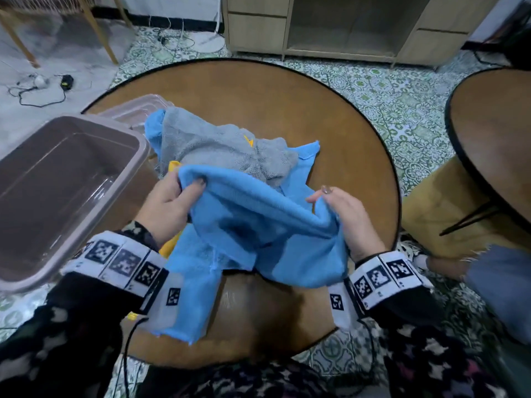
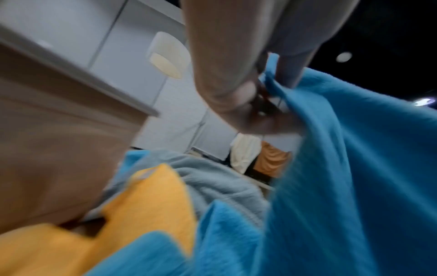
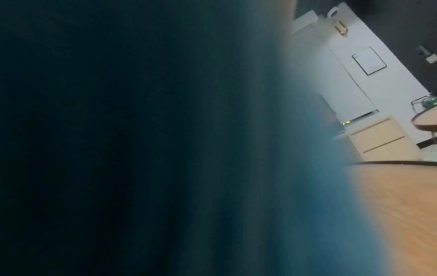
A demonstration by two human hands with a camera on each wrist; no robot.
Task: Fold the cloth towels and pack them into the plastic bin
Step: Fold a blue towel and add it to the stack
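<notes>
A blue towel [image 1: 258,219] hangs between both hands above the round wooden table [image 1: 287,104]. My left hand [image 1: 172,196] pinches its upper left edge, and in the left wrist view the fingers [image 2: 236,97] grip the blue towel [image 2: 343,168]. My right hand [image 1: 347,216] holds the right edge, fingers curled into the cloth. Behind lie a grey towel [image 1: 218,145], another blue towel [image 1: 304,156] and a yellow towel [image 1: 173,166], also seen as the yellow towel [image 2: 146,201] below. The brown plastic bin [image 1: 57,173] stands open at the left. Blue cloth [image 3: 307,186] covers most of the right wrist view.
The bin's lid [image 1: 138,107] lies behind the bin on the table. A second round table [image 1: 494,124] stands at the right with a tan cushion [image 1: 431,208] beside it. A wooden cabinet [image 1: 344,24] lines the far wall. Cables [image 1: 43,90] lie on the floor.
</notes>
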